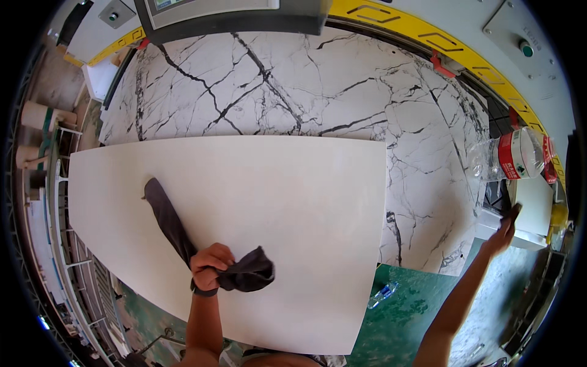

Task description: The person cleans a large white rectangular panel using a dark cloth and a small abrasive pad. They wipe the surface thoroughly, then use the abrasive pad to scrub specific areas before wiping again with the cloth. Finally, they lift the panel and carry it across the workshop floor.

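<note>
My left hand (211, 264) is closed around a dark grey cloth (168, 214). One end of the cloth stretches away to the upper left over a plain white panel (293, 202); the other bunches up right of my fist. My right arm reaches out to the right, past the panel. Beside a pale box-like surface (531, 205) is my right hand (504, 232), seen edge-on with its fingers dark and hard to make out. Whether it holds anything I cannot tell. Just above it is a large clear plastic bottle (512, 154) with a red and white label.
Under the panel lies a white marble-patterned sheet (330, 85) with dark veins. A machine with a yellow strip (422, 33) and red clips (441, 66) borders the far side. A small bottle (382, 295) lies on the green floor (397, 324). Metal racking (64, 244) stands left.
</note>
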Action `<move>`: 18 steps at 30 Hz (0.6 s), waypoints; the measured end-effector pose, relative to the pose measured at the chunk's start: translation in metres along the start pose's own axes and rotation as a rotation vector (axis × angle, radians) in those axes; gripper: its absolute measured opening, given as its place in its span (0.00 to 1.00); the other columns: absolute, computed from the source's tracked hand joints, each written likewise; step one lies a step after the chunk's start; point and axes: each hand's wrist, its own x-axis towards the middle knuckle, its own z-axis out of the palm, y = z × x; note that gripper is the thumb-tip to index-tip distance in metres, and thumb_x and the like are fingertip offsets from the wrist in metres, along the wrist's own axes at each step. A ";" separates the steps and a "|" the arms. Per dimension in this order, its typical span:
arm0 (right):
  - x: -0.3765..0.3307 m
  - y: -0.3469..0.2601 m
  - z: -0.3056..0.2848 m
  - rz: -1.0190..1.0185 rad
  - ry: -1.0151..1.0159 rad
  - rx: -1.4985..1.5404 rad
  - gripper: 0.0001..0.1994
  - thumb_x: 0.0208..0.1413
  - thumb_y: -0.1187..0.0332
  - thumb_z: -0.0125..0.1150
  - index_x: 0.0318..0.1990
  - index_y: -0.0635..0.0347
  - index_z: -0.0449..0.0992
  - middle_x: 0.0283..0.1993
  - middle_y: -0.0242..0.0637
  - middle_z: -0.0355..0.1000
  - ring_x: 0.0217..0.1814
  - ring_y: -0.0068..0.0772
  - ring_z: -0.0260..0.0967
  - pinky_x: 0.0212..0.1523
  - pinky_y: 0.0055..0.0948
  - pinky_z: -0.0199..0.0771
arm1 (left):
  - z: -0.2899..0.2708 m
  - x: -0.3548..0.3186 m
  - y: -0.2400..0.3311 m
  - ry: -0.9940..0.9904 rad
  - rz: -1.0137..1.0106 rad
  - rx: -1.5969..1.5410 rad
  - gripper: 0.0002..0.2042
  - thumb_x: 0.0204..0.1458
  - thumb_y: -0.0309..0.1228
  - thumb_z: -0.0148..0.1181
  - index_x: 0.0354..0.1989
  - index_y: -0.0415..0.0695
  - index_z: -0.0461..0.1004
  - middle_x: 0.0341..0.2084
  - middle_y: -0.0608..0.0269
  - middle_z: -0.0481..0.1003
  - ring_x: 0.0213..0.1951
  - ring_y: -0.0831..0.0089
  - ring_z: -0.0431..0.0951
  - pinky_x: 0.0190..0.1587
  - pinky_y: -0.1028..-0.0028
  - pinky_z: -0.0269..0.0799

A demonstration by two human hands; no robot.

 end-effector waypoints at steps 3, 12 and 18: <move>-0.087 -0.043 -0.048 -0.002 -0.141 0.071 0.22 0.66 0.61 0.53 0.62 0.65 0.70 0.49 0.38 0.75 0.45 0.29 0.70 0.46 0.29 0.70 | -0.036 0.012 0.012 0.154 0.029 0.036 0.05 0.41 0.20 0.54 0.27 0.36 0.74 0.29 0.48 0.76 0.36 0.54 0.76 0.41 0.61 0.75; -0.242 -0.168 0.010 -0.213 -0.574 -0.080 0.17 0.55 0.78 0.61 0.52 0.65 0.74 0.41 0.37 0.77 0.43 0.31 0.74 0.45 0.29 0.74 | -0.095 0.049 -0.006 0.292 -0.045 -0.033 0.14 0.44 0.22 0.46 0.41 0.40 0.73 0.39 0.54 0.71 0.43 0.62 0.73 0.49 0.65 0.72; -0.299 -0.224 0.062 -0.882 -0.615 -0.200 0.20 0.45 0.82 0.61 0.49 0.59 0.81 0.41 0.37 0.77 0.39 0.38 0.75 0.40 0.34 0.75 | -0.097 0.054 -0.017 0.210 -0.025 0.192 0.12 0.49 0.24 0.45 0.41 0.40 0.71 0.41 0.53 0.72 0.43 0.63 0.72 0.49 0.65 0.71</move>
